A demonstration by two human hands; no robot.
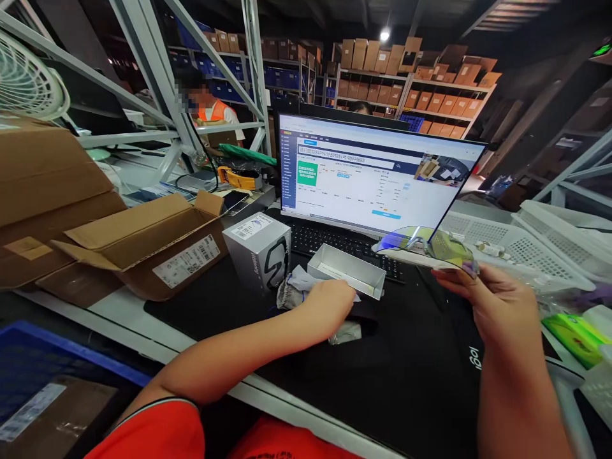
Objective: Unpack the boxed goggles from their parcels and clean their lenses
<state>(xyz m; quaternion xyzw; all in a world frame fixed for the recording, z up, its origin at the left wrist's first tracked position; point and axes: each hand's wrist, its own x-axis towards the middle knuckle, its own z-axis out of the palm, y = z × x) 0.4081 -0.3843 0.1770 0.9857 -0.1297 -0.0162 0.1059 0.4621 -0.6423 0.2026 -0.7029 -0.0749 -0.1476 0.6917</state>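
Note:
My right hand (502,299) pinches one end of a curved, see-through sunglasses lens (447,247) with a yellow and violet tint, held up in front of the monitor. My left hand (329,307) is closed over the mat, right by a shallow grey box tray (347,271). Its fingertips are turned away, so what they grip cannot be made out. Beside that hand lie a grey cloth pouch (287,296) and some whitish wrapping. A small clear packet (345,333) rests just below it. The printed grey box (258,250) stands upright to the left.
A monitor (368,172) and keyboard (315,243) stand behind the black mat (406,376). Left is an open carton (157,245); right are white perforated baskets (507,239) and a green packet (576,338). A blue crate (62,357) sits lower left. A person in an orange vest (215,111) is beyond.

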